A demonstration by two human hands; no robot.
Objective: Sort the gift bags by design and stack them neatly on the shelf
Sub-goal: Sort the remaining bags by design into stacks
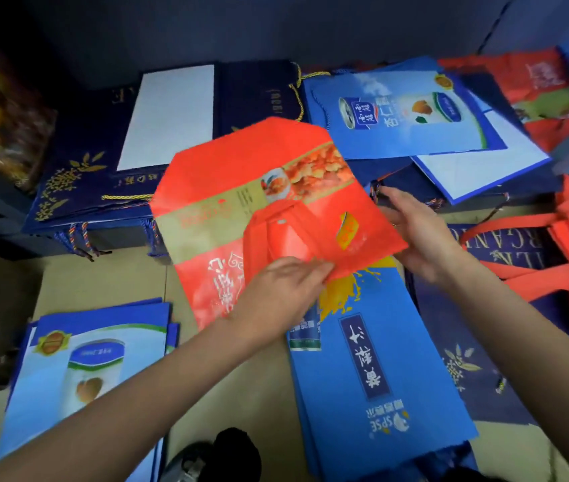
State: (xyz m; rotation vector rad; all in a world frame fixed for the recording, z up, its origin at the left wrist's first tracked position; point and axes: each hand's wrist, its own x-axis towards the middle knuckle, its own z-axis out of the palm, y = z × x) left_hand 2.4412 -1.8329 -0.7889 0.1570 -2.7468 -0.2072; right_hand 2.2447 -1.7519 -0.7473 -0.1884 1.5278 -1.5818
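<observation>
Nearest the camera, a dark shoe [238, 453] sits at the bottom edge of the view on the tan floor [102, 276], between two piles of bags.

Edges and room: the floor shows bare only in a strip at mid-left and in a narrow lane between the piles. To the left of the shoe lies a light-blue can-print pile [78, 360]; to the right lies a blue pile with white lettering [373, 363], its far end tucked under the held bag. Navy bags with gold wheat print [78, 182] are stacked along the far left, a second can-print group [411, 116] lies at the far right, and red bags with loose handles [561, 269] crowd the right edge. A navy bag [478, 373] lies under those red ones.

Grip: one red-orange bag [255, 189] is held flat above the floor at centre. The left hand [283, 290] pinches its near edge, fingers curled over the fabric beside the folded handles. The right hand [418, 234] holds the bag's right corner, thumb on top and fingers underneath.

Count: one bag in hand; two can-print groups, one lettered blue pile, one red heap. The number of bags in each pile cannot be told, since layers overlap.
</observation>
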